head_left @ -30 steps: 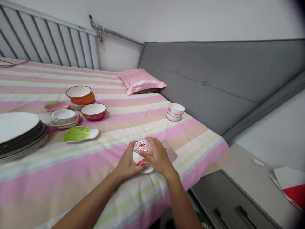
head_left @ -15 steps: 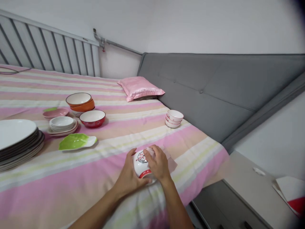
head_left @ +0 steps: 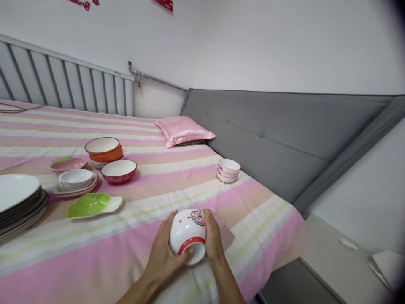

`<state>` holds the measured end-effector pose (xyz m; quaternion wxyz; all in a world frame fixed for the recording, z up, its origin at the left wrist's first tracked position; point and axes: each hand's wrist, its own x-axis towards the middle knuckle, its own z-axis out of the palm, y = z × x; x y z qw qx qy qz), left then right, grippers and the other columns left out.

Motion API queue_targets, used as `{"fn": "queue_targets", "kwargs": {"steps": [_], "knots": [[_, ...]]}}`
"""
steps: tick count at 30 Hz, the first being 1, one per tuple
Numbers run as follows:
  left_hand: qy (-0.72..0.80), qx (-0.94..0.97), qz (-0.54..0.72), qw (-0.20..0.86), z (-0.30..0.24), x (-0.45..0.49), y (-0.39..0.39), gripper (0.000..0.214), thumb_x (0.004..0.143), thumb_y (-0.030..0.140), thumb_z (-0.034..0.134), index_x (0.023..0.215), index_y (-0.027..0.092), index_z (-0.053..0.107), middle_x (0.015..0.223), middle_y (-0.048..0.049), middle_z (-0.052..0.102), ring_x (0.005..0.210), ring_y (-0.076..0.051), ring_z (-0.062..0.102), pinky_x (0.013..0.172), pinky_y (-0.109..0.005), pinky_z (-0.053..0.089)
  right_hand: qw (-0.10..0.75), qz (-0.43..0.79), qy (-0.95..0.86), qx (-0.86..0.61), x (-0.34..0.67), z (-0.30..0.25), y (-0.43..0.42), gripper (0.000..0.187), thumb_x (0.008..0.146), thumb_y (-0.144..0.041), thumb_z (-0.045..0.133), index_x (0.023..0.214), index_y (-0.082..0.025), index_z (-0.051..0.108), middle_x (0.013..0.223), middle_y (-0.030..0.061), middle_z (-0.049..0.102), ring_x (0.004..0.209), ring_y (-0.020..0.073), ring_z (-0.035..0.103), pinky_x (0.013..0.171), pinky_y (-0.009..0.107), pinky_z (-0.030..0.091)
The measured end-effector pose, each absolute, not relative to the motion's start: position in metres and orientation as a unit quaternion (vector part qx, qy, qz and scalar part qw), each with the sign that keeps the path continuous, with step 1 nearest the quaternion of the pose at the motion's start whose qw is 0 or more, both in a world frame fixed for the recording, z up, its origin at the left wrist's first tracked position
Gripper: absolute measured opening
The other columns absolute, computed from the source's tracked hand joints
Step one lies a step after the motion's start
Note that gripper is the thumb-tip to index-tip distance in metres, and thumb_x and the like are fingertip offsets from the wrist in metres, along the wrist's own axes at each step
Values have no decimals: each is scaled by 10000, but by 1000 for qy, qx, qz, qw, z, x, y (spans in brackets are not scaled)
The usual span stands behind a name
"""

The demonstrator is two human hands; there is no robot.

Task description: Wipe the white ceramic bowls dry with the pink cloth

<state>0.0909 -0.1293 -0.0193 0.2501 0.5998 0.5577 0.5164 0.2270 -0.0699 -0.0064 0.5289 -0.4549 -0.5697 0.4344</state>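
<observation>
A white bowl with a red foot ring and a dark and pink blossom print is tilted on its side, its base turned toward me. My left hand wraps the bowl's left side, thumb at the foot ring. My right hand grips the right side, its far fingertips hidden behind the bowl. A thin pale pink cloth or paper shows beyond my right hand; whether that hand also holds it is unclear. Farther back stands a stack of similar small bowls with red rims.
At left on the striped bedspread are a plate stack, a green leaf-shaped dish, small white dishes, a red bowl and orange bowls. Behind lies a pink pillow by the grey headboard.
The bowl has turned, showing more of its base and shifting its print to the right. My right hand has moved from the bowl's upper face to its right side. The view has tilted up.
</observation>
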Motion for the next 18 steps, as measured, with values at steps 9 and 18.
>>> {"fn": "queue_targets", "kwargs": {"steps": [9, 18], "knots": [[514, 727, 444, 101, -14, 86, -133, 875, 628, 265, 658, 1419, 185, 292, 1211, -127, 553, 1072, -303, 547, 926, -456, 467, 395, 166, -791, -436, 223, 31, -100, 387, 963, -456, 303, 1023, -203, 589, 976, 78, 624, 931, 229, 543, 847, 365, 402], [523, 707, 447, 163, -15, 94, -135, 968, 665, 323, 690, 1458, 183, 152, 1364, -161, 420, 1255, -319, 430, 1025, -493, 390, 363, 136, -793, -471, 228, 32, -95, 339, 950, -467, 359, 881, -208, 566, 878, 55, 602, 875, 218, 531, 796, 335, 394]]}}
